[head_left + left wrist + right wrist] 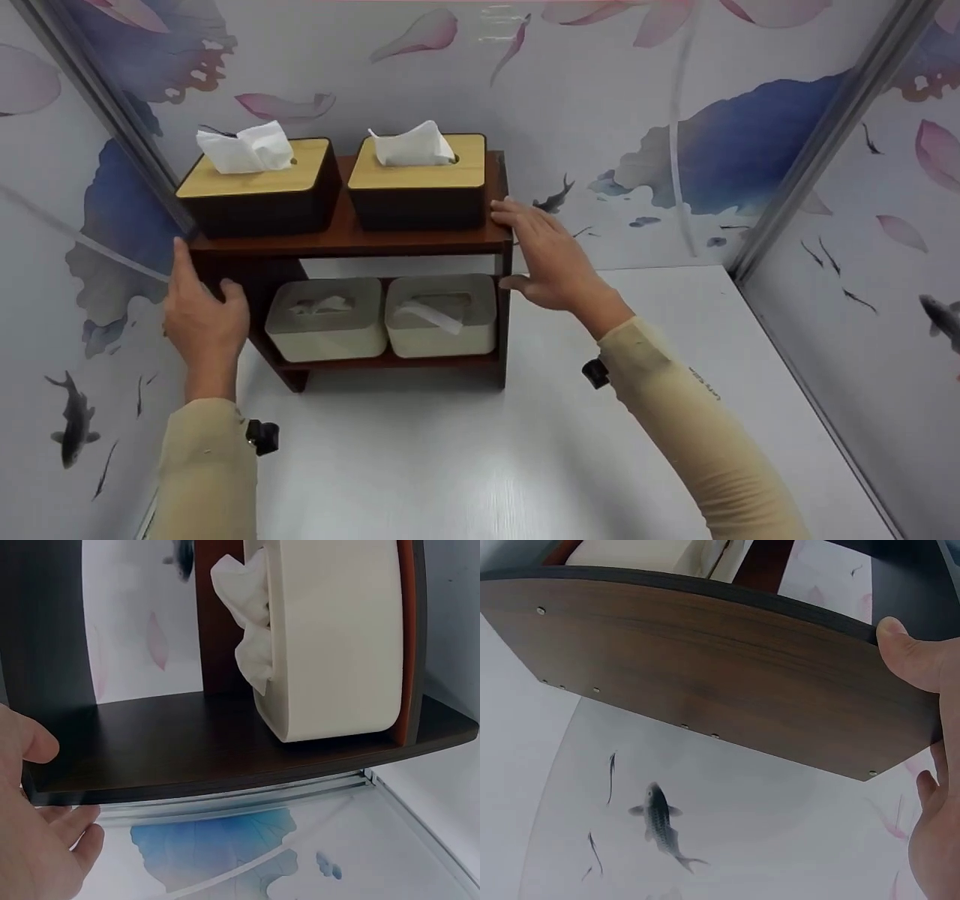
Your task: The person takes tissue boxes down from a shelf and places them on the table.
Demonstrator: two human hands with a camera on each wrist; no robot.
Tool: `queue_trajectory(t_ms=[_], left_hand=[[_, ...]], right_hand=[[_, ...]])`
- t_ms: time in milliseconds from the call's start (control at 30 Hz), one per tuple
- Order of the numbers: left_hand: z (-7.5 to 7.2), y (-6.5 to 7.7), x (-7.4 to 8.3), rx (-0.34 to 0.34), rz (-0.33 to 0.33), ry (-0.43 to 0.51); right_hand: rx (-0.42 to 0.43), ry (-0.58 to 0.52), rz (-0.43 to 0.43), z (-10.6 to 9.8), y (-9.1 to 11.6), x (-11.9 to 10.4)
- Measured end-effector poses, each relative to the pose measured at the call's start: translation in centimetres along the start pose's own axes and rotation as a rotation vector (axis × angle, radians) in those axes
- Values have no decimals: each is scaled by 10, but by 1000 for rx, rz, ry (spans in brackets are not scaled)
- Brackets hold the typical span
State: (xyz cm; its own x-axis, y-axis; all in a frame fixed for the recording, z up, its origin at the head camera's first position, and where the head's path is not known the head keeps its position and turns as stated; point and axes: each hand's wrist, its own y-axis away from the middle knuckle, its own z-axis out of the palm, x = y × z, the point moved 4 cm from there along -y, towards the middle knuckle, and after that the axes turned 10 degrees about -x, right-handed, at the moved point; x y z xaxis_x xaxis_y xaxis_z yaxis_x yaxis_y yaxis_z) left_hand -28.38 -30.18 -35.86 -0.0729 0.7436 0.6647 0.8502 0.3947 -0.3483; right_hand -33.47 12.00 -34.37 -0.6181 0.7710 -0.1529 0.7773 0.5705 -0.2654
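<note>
A dark reddish-brown two-tier shelf (pixel 409 241) stands on the white table against the back wall. My left hand (pixel 206 315) is at its left side panel, thumb (pixel 39 741) toward the inner face and fingers outside. On the right, my right hand (pixel 553 259) holds the other side panel, its thumb (pixel 900 641) over the front edge and fingertips near the top corner. Two black tissue boxes with wooden lids, a left one (pixel 262 211) and a right one (pixel 416 206), sit on top. Below are two cream tissue boxes, one left (pixel 326 337), one right (pixel 442 337).
Patterned wall panels with fish and petals enclose the white table (pixel 405 457) at the back (pixel 600 150), left and right. The left wall (pixel 45 300) is close beside my left hand. Table surface shows in front and to the right of the shelf.
</note>
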Motion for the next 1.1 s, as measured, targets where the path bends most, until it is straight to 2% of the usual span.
queue_trajectory(t_ms=[233,600,900,1100], left_hand=[[4,6,12,13,71,-24],[10,13,33,1,131,-26],[27,23,52,-54,197,-26],[42,29,64,-65,241,-24]], right_hand=[[2,-32,19,-5,11,15],[51,-36,-42,-11,29,41],[45,-38,-3,-25,48,61],[57,-36,32,-32,62,79]])
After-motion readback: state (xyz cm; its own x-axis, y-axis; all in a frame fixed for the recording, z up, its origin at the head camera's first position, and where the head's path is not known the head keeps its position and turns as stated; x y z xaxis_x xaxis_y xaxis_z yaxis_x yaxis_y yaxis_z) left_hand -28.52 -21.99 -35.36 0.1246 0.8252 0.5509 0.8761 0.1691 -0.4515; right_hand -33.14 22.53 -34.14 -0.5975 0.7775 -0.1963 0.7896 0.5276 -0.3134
